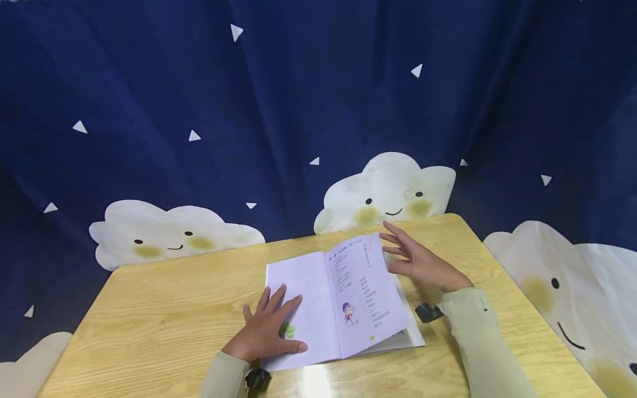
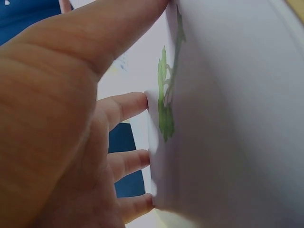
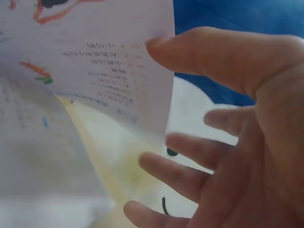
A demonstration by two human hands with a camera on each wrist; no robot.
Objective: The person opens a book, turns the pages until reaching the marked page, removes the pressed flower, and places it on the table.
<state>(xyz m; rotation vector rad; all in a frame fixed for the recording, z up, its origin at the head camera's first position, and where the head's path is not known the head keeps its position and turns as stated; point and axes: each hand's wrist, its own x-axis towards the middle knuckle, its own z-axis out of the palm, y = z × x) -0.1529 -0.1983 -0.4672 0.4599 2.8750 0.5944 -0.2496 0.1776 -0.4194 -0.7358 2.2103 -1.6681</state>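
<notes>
An open booklet [image 1: 306, 309] lies on a wooden table. Its left page is mostly blank, with a green plant picture [image 1: 287, 331] near the outer edge. The right-hand leaf [image 1: 355, 287], printed with lines of text and a small cartoon figure, is raised off the pages below. My left hand [image 1: 266, 326] rests on the left page with its fingers spread. My right hand [image 1: 423, 260] is at the raised leaf's outer edge, fingers apart. In the right wrist view, the thumb [image 3: 190, 50] overlaps the leaf [image 3: 109, 66]; firm contact is unclear.
The wooden table [image 1: 174, 309] extends around the booklet. A dark blue curtain [image 1: 298, 83] with white triangles and smiling clouds hangs behind it. Dark wrist devices show below the left hand [image 1: 257, 379] and by the right sleeve [image 1: 429, 313].
</notes>
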